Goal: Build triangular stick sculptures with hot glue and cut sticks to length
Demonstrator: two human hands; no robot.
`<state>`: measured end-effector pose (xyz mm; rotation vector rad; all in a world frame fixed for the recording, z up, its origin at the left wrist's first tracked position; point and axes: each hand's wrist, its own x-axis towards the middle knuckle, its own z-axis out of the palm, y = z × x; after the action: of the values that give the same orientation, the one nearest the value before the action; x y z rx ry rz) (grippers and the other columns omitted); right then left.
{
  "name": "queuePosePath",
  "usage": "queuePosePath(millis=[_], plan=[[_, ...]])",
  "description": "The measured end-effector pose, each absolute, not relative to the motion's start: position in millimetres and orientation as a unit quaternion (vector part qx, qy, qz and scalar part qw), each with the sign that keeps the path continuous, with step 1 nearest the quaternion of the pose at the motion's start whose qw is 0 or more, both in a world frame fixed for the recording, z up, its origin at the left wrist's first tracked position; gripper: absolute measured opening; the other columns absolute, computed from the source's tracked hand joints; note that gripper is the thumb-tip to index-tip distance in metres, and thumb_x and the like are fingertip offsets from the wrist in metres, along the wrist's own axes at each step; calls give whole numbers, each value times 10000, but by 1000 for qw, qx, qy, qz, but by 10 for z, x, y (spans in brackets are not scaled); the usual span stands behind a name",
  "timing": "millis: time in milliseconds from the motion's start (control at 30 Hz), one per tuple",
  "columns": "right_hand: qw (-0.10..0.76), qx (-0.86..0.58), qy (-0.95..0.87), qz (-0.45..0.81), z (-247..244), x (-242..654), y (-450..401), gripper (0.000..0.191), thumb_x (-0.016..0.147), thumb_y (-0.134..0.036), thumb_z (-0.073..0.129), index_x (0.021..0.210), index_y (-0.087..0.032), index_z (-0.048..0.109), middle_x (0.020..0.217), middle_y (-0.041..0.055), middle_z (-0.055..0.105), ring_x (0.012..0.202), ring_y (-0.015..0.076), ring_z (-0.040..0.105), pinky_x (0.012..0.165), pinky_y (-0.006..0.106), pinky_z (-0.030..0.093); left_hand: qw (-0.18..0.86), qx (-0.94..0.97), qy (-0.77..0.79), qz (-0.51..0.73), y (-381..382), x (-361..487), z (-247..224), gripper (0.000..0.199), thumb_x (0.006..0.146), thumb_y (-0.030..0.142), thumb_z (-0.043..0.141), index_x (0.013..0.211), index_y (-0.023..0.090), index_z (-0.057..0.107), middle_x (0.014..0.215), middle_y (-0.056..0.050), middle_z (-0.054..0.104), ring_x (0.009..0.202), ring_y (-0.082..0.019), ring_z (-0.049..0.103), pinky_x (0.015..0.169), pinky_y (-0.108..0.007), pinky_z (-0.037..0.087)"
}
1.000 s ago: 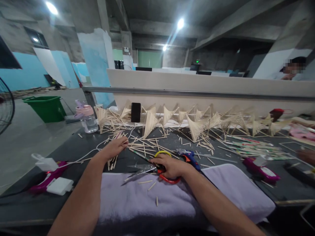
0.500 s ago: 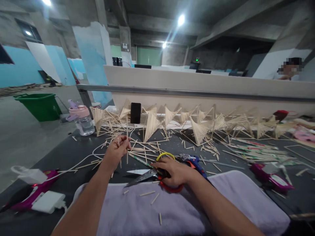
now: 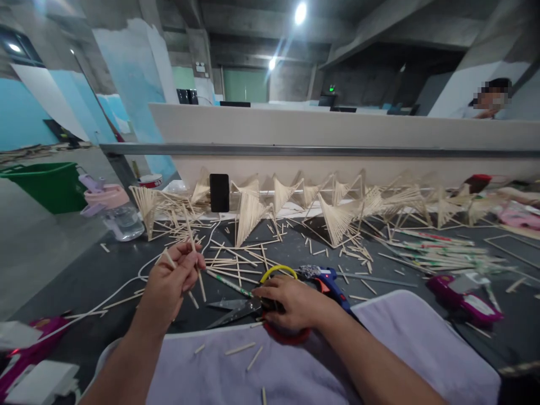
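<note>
My left hand (image 3: pixel 175 273) is closed round two thin wooden sticks (image 3: pixel 194 242), one slanting up past the fingers and one lying across the palm. My right hand (image 3: pixel 291 301) rests curled over the handles of a pair of scissors (image 3: pixel 236 311), whose parted blades point left. A red handle loop shows below that hand, and a yellow loop (image 3: pixel 278 271) rises above it. Between the hands a green-printed stick or strip (image 3: pixel 230 283) slants toward the scissors. Beyond my left hand lies a heap of loose sticks (image 3: pixel 238 261).
Twisted stick models (image 3: pixel 253 216) stand along the back beside a black phone (image 3: pixel 219 192). A blue glue gun (image 3: pixel 333 281) lies right of the scissors. A water bottle (image 3: pixel 120 216) stands at left. A lilac towel (image 3: pixel 219 371) covers the front edge. Another person (image 3: pixel 491 104) is beyond the partition.
My left hand has moved left and a little nearer, and its sticks now tilt, with a second one visible. The right hand stays on the scissors. The view has shifted slightly right.
</note>
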<state>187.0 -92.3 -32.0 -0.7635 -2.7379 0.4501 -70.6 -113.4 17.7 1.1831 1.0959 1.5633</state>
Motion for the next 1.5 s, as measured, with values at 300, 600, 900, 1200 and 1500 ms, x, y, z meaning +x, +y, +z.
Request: queuePosePath(millis=[300, 600, 900, 1200, 1500], plan=[[161, -298, -935, 107, -369, 1879, -935, 467, 742, -407, 577, 1166, -219, 526, 990, 85, 580, 929, 220, 505, 838, 349, 365, 648, 423, 384, 504, -1132, -693, 124, 138, 787, 244, 531, 911, 183, 539, 633, 44, 504, 312, 39, 158, 295, -76, 131], [358, -291, -869, 178, -515, 1823, -845, 254, 837, -213, 434, 1009, -182, 619, 868, 76, 628, 806, 153, 556, 748, 283, 432, 704, 480, 332, 405, -1218, -520, 61, 129, 791, 231, 518, 891, 151, 524, 632, 15, 538, 320, 39, 197, 313, -80, 124], [405, -318, -657, 551, -73, 1381, -1072, 404, 766, -401, 537, 1109, -188, 532, 515, -66, 486, 398, 61, 429, 428, 188, 375, 709, 549, 307, 320, -1214, -468, -69, 190, 775, 286, 544, 892, 138, 521, 639, 0, 532, 328, 22, 181, 329, -137, 66], [507, -259, -492, 659, -341, 1138, -877, 296, 704, -443, 597, 731, -149, 575, 416, -66, 444, 345, 53, 370, 341, 167, 319, 713, 575, 289, 279, -1200, -447, -123, 298, 707, 263, 606, 960, 111, 573, 827, -66, 535, 467, -27, 312, 390, -179, 154], [429, -243, -582, 647, -373, 1193, -948, 347, 707, -407, 606, 936, -147, 617, 368, -93, 402, 322, 64, 371, 348, 189, 376, 719, 586, 290, 237, -1244, -385, -197, 272, 769, 346, 546, 932, 128, 538, 790, -30, 518, 484, -50, 430, 417, -189, 258]])
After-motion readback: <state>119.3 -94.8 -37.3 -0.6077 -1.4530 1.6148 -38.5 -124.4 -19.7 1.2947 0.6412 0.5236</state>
